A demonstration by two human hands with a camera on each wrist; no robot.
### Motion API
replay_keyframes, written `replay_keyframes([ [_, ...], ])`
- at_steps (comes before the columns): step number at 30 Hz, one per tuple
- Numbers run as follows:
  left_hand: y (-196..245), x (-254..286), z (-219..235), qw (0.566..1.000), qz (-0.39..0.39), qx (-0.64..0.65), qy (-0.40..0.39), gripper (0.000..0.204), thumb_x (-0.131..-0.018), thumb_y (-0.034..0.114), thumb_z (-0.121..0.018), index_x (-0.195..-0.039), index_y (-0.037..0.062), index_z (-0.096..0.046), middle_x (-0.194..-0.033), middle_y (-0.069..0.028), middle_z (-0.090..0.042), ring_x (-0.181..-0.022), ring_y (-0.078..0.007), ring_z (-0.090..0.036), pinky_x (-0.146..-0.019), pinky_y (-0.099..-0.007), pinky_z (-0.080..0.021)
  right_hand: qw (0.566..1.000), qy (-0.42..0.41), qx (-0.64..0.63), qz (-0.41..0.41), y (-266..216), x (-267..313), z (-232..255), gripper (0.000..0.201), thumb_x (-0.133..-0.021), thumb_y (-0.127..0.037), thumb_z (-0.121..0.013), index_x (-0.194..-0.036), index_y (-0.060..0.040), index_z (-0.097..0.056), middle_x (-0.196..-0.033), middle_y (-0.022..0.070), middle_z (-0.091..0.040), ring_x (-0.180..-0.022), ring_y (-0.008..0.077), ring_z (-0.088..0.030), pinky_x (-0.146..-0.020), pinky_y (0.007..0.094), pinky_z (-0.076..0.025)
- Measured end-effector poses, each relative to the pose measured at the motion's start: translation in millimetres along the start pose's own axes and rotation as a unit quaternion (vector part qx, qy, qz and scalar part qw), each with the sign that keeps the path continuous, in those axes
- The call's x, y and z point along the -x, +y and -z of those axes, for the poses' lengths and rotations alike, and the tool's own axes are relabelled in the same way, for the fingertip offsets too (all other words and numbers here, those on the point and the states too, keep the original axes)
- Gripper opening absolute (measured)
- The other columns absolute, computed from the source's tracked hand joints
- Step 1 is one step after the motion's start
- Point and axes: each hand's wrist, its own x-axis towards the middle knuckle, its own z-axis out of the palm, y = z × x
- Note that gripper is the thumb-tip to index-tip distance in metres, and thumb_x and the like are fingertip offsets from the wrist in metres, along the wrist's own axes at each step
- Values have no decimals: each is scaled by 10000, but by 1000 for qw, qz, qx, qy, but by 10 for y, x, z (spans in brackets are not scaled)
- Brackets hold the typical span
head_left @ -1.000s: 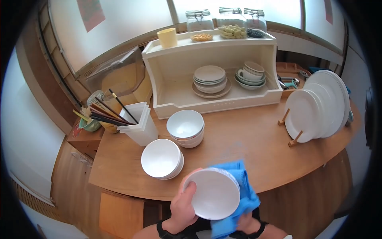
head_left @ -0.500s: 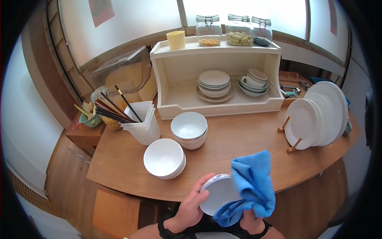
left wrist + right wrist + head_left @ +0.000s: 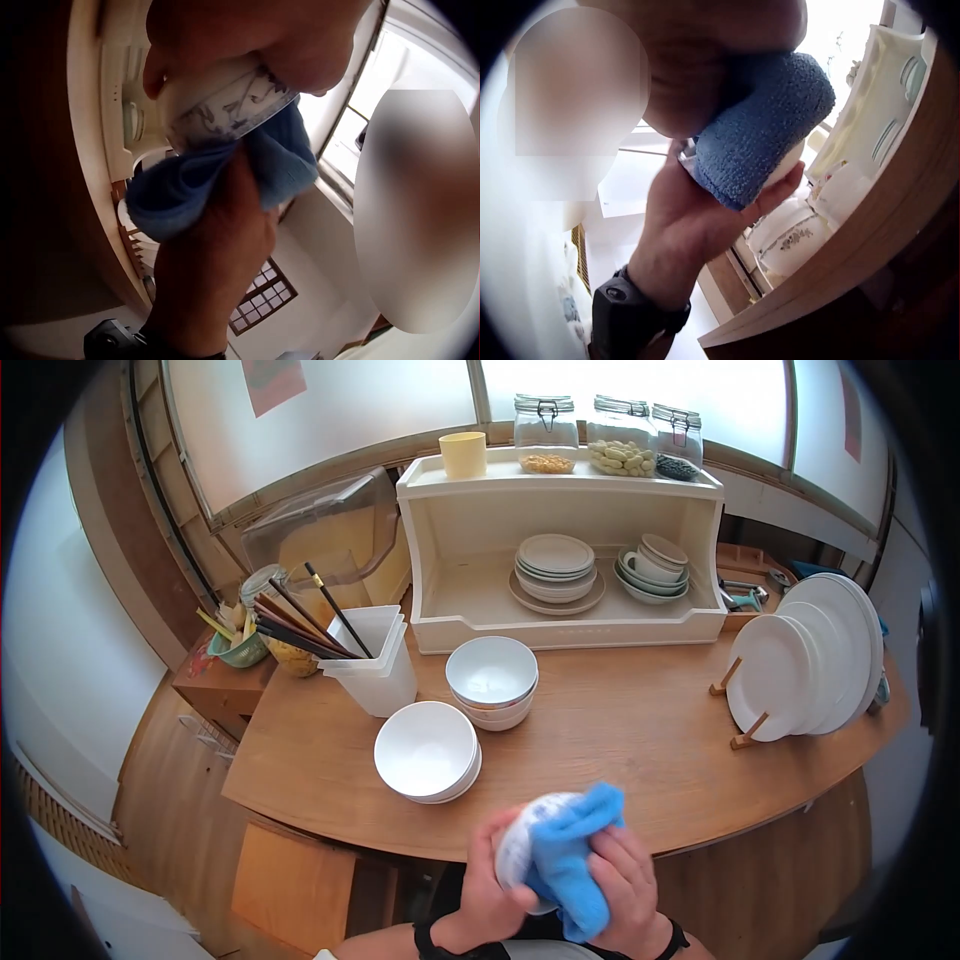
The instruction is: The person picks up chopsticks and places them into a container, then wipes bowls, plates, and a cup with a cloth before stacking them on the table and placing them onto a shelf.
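While the left hand grips the patterned bowl at the near edge of the table and the right hand clutches the blue cloth against it, wiping should go best with steady support and gentle strokes along its curve.

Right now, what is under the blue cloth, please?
Under the cloth is part of a bowl, held by the left hand. Its patterned side shows beside the cloth; the part beneath is covered and cannot be seen.

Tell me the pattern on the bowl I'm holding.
The bowl has a bluish leafy pattern, clearest in the left wrist view.
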Motion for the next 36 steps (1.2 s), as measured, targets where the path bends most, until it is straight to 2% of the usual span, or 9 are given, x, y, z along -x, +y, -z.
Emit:
replay_keyframes([
  [5, 45, -66, 45, 957, -156, -200, -140, 908, -688, 448, -834, -1362, 93, -340, -1344, -288, -362, -1257, -361, -415, -1034, -432, -346, 977, -30, -201, -69, -27, -26, -122, 333, -782, -168, -693, -1044, 26, -625, -1061, 198, -641, -958, 347, -636, -812, 404, -518],
  [8, 98, -87, 111, 944, -157, -253, -143, 888, -696, 431, -835, -1360, 95, -351, -1350, -274, -357, -1261, -345, -409, -1035, -419, -344, 918, -101, -359, -137, 58, 79, -45, 510, -856, -217, -662, -1274, 27, -499, -1254, 190, -561, -1138, 365, -552, -925, 456, -452],
  [10, 153, -117, 165, 937, -66, -253, -231, 864, -719, 429, -818, -1361, 85, -355, -1363, -247, -374, -1275, -310, -401, -1040, -404, -341, 817, -219, -512, -153, 210, 153, -9, 502, -807, -99, -701, -1247, 30, -496, -1238, 175, -562, -1103, 251, -572, -945, 354, -444],
  [15, 118, -27, 89, 968, -14, -120, -221, 839, -713, 394, -816, -1320, -6, -397, -1357, -270, -375, -1219, -354, -424, -1030, -442, -323, 775, -216, -558, -205, 361, 73, 259, 473, -826, -134, -706, -1227, 51, -535, -1136, 146, -621, -1040, 241, -602, -923, 353, -456],
  [17, 145, -71, 107, 964, 72, -172, -190, 824, -754, 451, -782, -1355, 73, -364, -1376, -204, -397, -1274, -273, -412, -1045, -382, -349, 660, -409, -610, -157, 622, 128, 418, 505, -837, -182, -703, -1241, 58, -519, -1179, 150, -600, -1051, 240, -599, -925, 348, -455],
  [22, 175, -160, 164, 988, 137, -29, -70, 833, -810, 376, -744, -1414, 46, -274, -1343, -151, -433, -1204, -235, -457, -1013, -353, -381, 713, -290, -614, -178, 913, 268, 602, 522, -825, -205, -702, -1229, 57, -500, -1175, 163, -589, -1040, 265, -599, -893, 364, -470],
  [28, 252, -86, -75, 941, -107, -211, -242, 818, -696, 377, -820, -1314, 19, -422, -1356, -276, -365, -1206, -388, -429, -1012, -467, -338, 741, -130, -596, -280, 412, 352, 159, 451, -792, -195, -713, -1143, 36, -551, -1103, 171, -613, -977, 298, -617, -839, 375, -489],
  [30, 242, -75, -144, 932, -144, -214, -253, 811, -683, 376, -825, -1312, 39, -439, -1355, -283, -364, -1202, -410, -429, -998, -483, -347, 743, -78, -588, -310, 226, -380, -131, 427, -782, -192, -716, -1115, 29, -568, -1080, 174, -621, -956, 308, -623, -821, 379, -495],
  [36, 171, -108, -206, 871, -322, -250, -274, 786, -692, 371, -816, -1330, 88, -454, -1367, -319, -358, -1207, -480, -425, -984, -548, -364, 728, 64, -558, -393, 174, 17, -295, 356, -749, -182, -727, -1030, 9, -618, -1008, 181, -645, -893, 341, -641, -767, 390, -513],
])
